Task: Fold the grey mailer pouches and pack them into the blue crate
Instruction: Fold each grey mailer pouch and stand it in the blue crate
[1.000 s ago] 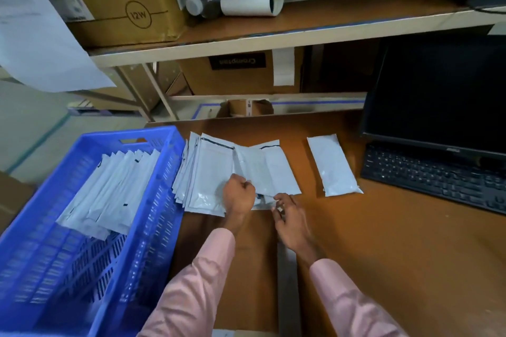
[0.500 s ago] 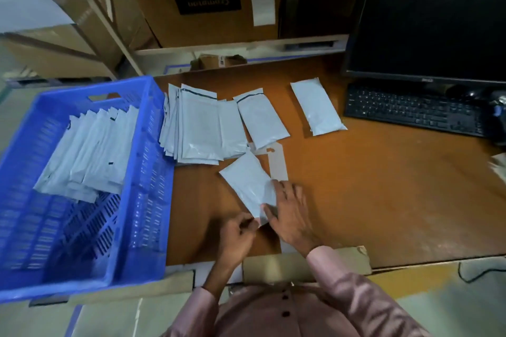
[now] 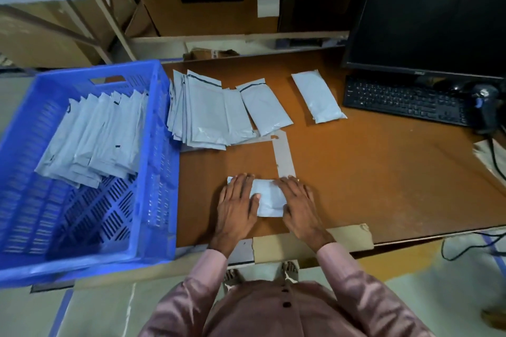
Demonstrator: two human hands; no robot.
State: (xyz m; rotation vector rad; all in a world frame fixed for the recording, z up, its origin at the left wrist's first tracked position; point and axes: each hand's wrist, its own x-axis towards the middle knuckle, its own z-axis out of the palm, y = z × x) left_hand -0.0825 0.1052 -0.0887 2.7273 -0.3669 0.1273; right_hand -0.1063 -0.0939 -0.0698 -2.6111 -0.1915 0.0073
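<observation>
Both my hands lie flat, fingers spread, pressing a grey mailer pouch [image 3: 267, 200] onto the brown surface [image 3: 383, 172] near its close edge. My left hand [image 3: 237, 205] covers the pouch's left end and my right hand [image 3: 299, 206] covers its right end, so only the middle strip of the pouch shows between them.

Farther from me, a stack of unfolded pouches [image 3: 202, 115] fans across the surface, just right of the blue crate [image 3: 161, 161]. One more flat pouch [image 3: 264, 107] lies at the stack's right side, overlapping its edge. A filled pouch [image 3: 317, 100] lies apart from these, farther right, near a black keyboard [image 3: 402, 101].

The crate sits at the left, against the surface's left edge. Inside it, a row of folded pouches [image 3: 93, 139] leans in overlapping layers across the far half of the crate.

A dark monitor [image 3: 435, 13] stands at the far right behind the keyboard. My pink sleeves [image 3: 353, 282] reach in from the near side.
</observation>
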